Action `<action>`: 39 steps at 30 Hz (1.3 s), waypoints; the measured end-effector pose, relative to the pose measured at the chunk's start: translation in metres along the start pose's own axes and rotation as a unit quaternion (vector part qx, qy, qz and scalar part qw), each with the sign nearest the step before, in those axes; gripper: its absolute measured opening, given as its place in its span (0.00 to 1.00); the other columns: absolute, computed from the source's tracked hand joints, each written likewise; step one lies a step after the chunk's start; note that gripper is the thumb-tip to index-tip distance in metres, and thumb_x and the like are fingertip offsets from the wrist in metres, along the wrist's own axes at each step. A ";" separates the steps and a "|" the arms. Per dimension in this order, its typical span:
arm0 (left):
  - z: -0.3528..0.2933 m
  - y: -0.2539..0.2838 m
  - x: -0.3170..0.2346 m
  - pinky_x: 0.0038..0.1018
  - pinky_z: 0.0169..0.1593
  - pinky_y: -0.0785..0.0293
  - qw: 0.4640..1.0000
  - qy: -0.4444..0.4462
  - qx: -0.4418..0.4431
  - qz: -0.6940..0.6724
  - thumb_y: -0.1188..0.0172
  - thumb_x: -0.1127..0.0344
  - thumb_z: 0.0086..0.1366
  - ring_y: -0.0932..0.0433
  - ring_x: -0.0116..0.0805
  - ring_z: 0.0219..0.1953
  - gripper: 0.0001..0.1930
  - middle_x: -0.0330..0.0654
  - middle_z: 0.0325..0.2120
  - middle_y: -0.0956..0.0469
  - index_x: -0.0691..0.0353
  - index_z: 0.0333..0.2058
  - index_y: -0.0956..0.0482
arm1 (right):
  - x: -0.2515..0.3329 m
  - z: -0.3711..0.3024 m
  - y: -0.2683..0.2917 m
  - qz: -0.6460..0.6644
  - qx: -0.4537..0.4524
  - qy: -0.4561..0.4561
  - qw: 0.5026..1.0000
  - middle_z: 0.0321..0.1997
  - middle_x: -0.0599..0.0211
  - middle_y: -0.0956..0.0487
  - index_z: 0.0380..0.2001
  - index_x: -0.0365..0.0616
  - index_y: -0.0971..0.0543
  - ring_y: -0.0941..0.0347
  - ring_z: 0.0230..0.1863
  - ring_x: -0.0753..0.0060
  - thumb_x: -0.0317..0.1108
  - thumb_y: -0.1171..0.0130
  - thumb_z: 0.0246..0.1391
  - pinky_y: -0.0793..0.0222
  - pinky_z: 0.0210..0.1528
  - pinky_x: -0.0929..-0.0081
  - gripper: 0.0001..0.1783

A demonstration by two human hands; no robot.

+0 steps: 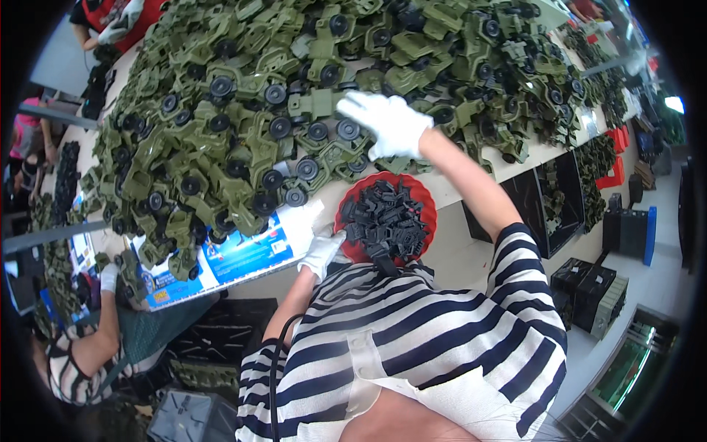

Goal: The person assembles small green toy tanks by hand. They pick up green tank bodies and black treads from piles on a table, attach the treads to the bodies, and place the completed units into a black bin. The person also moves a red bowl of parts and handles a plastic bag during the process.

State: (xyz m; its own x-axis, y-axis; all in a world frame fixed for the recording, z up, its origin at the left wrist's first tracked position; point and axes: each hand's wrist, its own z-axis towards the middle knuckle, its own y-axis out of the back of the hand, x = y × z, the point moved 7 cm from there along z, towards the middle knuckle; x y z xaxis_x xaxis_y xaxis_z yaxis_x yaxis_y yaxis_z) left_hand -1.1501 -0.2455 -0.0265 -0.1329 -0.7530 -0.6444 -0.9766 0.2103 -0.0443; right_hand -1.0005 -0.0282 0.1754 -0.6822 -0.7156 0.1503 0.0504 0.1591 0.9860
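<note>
A red bowl [431,221] with a scalloped rim, heaped with small black plastic parts [387,221], sits against my striped top at the table's near edge. My left hand [322,250], in a white glove, grips the bowl's left rim; its fingers are partly hidden. Beyond the bowl, my gloved right hand [390,125] reaches over the pile with fingers stretched out and nothing visible in them. Just under and left of its fingertips lies an olive-green toy vehicle part [318,104]. The large heap of green toy vehicles [221,147] with black wheels spreads around that hand.
Blue-and-white printed cardboard [243,254] covers the table's near edge at left. A person's gloved hand [109,278] is at the lower left, another person's gloved hand [118,29] at the far left. Black crates [563,191] and red bins [615,158] stand at right.
</note>
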 end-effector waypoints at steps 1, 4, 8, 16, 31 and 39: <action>-0.003 -0.001 -0.010 0.40 0.31 0.13 0.999 -0.012 0.012 0.029 0.45 0.61 0.68 0.18 0.47 0.34 0.30 0.55 0.44 0.25 0.65 0.65 0.41 | 0.011 0.006 -0.016 -0.017 0.015 0.015 1.000 0.67 0.53 0.36 0.69 0.54 0.42 0.36 0.64 0.50 0.40 0.26 0.34 0.35 0.59 0.55 0.57; -0.003 0.000 -0.012 0.35 0.39 0.20 0.994 -0.062 -0.014 0.088 0.44 0.60 0.66 0.20 0.42 0.39 0.25 0.51 0.42 0.21 0.64 0.59 0.31 | 0.011 0.019 -0.041 0.031 0.066 0.023 0.997 0.57 0.56 0.30 0.64 0.57 0.35 0.34 0.58 0.50 0.38 0.26 0.33 0.35 0.57 0.57 0.49; -0.008 0.004 -0.014 0.32 0.58 0.34 0.994 -0.041 -0.016 0.098 0.42 0.56 0.65 0.24 0.42 0.52 0.25 0.52 0.48 0.22 0.68 0.55 0.28 | 0.006 0.011 -0.006 0.141 0.094 -0.077 0.982 0.53 0.53 0.26 0.58 0.56 0.28 0.29 0.54 0.51 0.47 0.26 0.37 0.36 0.58 0.57 0.41; -0.005 0.011 -0.004 0.32 0.30 0.18 0.993 -0.012 -0.020 0.112 0.42 0.58 0.66 0.18 0.39 0.29 0.17 0.50 0.32 0.19 0.64 0.48 0.22 | -0.004 -0.037 -0.047 0.780 0.086 -0.301 0.542 0.55 0.64 0.21 0.56 0.44 0.24 0.24 0.56 0.71 0.41 0.39 0.60 0.27 0.58 0.67 0.23; -0.074 0.030 -0.085 0.32 0.51 0.21 0.962 -0.254 0.066 -0.075 0.31 0.79 0.48 0.22 0.38 0.51 0.57 0.50 0.51 0.24 0.57 0.71 0.59 | 0.041 -0.088 -0.081 0.765 0.033 -0.279 0.580 0.42 0.66 0.20 0.53 0.42 0.24 0.25 0.31 0.77 0.49 0.38 0.58 0.30 0.28 0.81 0.27; -0.077 0.058 -0.065 0.19 0.32 0.26 0.988 -0.139 0.024 -0.065 0.32 0.84 0.50 0.23 0.22 0.31 0.36 0.37 0.41 0.21 0.57 0.58 0.32 | 0.000 -0.177 -0.125 0.346 0.026 -0.417 0.840 0.33 0.55 0.17 0.37 0.41 0.17 0.21 0.34 0.56 0.42 0.37 0.54 0.27 0.42 0.63 0.16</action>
State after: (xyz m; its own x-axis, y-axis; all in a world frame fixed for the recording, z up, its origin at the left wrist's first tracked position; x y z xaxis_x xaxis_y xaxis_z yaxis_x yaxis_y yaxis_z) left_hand -1.2109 -0.2322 0.0713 0.0510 -0.5763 -0.8157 -0.9723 0.1578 -0.1722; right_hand -0.8773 -0.1686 0.0652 -0.7774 0.2832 0.5617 0.6285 0.3852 0.6757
